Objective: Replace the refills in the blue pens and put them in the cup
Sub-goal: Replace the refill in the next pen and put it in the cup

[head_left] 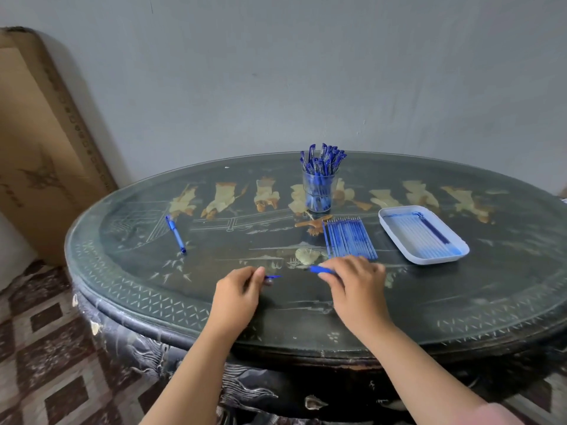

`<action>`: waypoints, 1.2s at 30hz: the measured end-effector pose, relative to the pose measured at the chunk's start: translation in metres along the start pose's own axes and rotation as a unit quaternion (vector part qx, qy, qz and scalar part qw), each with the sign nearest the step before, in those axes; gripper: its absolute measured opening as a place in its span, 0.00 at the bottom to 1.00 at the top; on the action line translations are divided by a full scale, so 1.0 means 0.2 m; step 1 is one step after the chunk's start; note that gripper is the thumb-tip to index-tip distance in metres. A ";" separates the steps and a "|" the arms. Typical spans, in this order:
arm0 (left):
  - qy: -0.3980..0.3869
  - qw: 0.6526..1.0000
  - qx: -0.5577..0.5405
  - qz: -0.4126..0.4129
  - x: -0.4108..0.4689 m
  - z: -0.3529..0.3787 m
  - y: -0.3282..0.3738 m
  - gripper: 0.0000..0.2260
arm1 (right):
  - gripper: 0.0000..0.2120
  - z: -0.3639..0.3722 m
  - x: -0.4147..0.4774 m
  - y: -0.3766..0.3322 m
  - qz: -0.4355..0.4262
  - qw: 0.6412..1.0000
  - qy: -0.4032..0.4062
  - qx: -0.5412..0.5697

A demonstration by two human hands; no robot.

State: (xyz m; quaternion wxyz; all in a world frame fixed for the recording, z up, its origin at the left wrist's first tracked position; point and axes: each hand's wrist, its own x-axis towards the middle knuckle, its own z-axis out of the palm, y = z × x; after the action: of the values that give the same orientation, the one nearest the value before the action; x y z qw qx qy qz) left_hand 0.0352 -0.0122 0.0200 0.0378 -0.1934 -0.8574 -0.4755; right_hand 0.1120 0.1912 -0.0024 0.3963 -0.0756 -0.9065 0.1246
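At center left a lone blue pen [176,234] lies well apart from the left hand [237,289], which at low center pinches a small blue piece [273,276], perhaps a tip. The right hand [356,280] grips a pen barrel [320,269] just below the refills [349,239]. The cup [307,194] stands above them, the tray [438,258] at right.

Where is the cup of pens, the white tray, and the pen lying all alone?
cup [319,194], head view, on its clear side wall.
white tray [395,233], head view, on its left rim.
lone pen [175,234], head view, on the middle of its barrel.
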 end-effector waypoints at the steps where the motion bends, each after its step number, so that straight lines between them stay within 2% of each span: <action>1: -0.005 1.000 0.009 0.010 0.00 0.00 0.01 0.15 | 0.11 0.01 0.00 0.00 -0.019 1.000 -0.005 -0.006; 8: 0.023 0.993 0.076 0.087 0.01 0.05 -0.03 0.02 | 0.13 0.02 -0.02 0.00 -0.045 0.998 -0.033 -0.028; 18: 0.015 0.991 0.095 0.090 0.02 0.09 -0.06 0.07 | 0.12 0.03 -0.02 -0.02 -0.055 0.996 -0.064 -0.031; 22: 0.013 0.984 0.075 0.160 0.01 0.08 -0.04 0.14 | 0.11 0.02 -0.02 -0.03 -0.064 0.995 -0.070 -0.035; 29: 0.030 0.972 0.055 0.225 -0.01 0.09 -0.04 0.03 | 0.11 0.01 -0.01 -0.05 -0.125 0.988 -0.084 -0.016; 32: 0.019 0.967 0.073 0.241 0.00 0.09 -0.05 0.14 | 0.10 0.01 -0.01 -0.05 -0.138 0.988 -0.067 -0.022; 36: 0.004 0.980 0.035 0.193 -0.02 0.07 -0.03 0.15 | 0.10 0.01 -0.01 -0.05 -0.143 0.988 -0.059 -0.021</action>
State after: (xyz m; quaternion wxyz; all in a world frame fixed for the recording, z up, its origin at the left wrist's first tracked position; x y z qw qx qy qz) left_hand 0.0390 -0.0034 0.0067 0.1392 -0.3524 -0.8199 -0.4292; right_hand 0.1116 0.1802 -0.0010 0.3542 0.0545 -0.9321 0.0519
